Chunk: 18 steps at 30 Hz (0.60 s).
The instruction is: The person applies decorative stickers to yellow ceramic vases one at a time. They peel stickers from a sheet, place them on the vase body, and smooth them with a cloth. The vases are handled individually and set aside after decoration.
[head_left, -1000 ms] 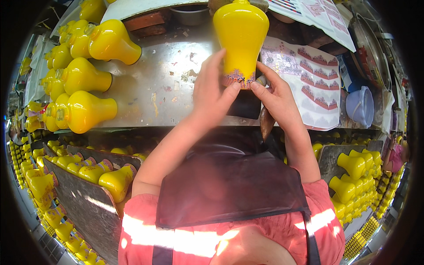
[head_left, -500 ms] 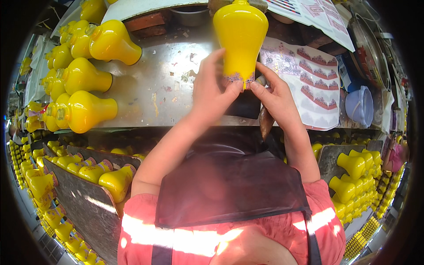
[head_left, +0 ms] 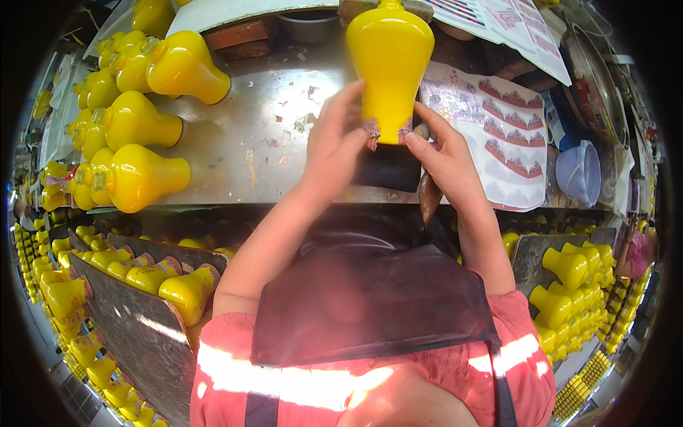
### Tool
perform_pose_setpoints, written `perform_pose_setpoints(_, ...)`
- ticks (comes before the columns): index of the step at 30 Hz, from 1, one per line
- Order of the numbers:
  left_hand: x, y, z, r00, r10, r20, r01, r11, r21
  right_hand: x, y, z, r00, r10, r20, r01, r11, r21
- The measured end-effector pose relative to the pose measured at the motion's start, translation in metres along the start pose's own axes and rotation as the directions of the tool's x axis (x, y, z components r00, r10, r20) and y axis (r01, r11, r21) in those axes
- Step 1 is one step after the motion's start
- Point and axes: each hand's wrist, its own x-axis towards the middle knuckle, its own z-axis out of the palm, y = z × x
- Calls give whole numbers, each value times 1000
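A glossy yellow vase (head_left: 391, 57) lies with its narrow foot towards me and its neck at the far side. Around the foot runs a purple-and-pink patterned decal strip (head_left: 372, 131), its two ends apart with bare yellow between them. My left hand (head_left: 334, 142) pinches the left end between thumb and fingers at the vase's side. At the other end, the thumb and forefinger of my right hand (head_left: 445, 153) press the strip to the foot. A brown pointed tool (head_left: 429, 198) sticks out below my right palm; its grip is partly hidden.
Several yellow vases (head_left: 142, 121) lie on the metal table (head_left: 235, 164) at the left. A decal sheet (head_left: 509, 128) and a lilac bucket (head_left: 580, 173) are on the right. Boards (head_left: 135, 306) with more vases flank me. A dark pad (head_left: 391, 171) lies below the vase foot.
The decal's ends were close together at the middle of the foot; now they are spread apart. My left thumb has moved left, while my right hand has barely shifted.
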Motion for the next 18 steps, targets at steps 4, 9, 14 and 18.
perform_pose_setpoints(4,0,-1,-4,1000,10,21,-9,1000,-24,-1,-1,0,1000,-6,-15,6,1000,12)
perform_pose_setpoints(9,-1,2,-5,999,3,43,0,998,-67,-5,-6,5,997,-44,-59,34,986,-163)
perform_pose_setpoints(14,2,8,-5,998,32,57,-29,999,-46,-8,-2,20,920,-361,-154,249,840,-483)
perform_pose_setpoints(18,5,15,-2,1000,13,29,-11,998,-63,-8,10,22,940,-297,-165,142,785,-603)
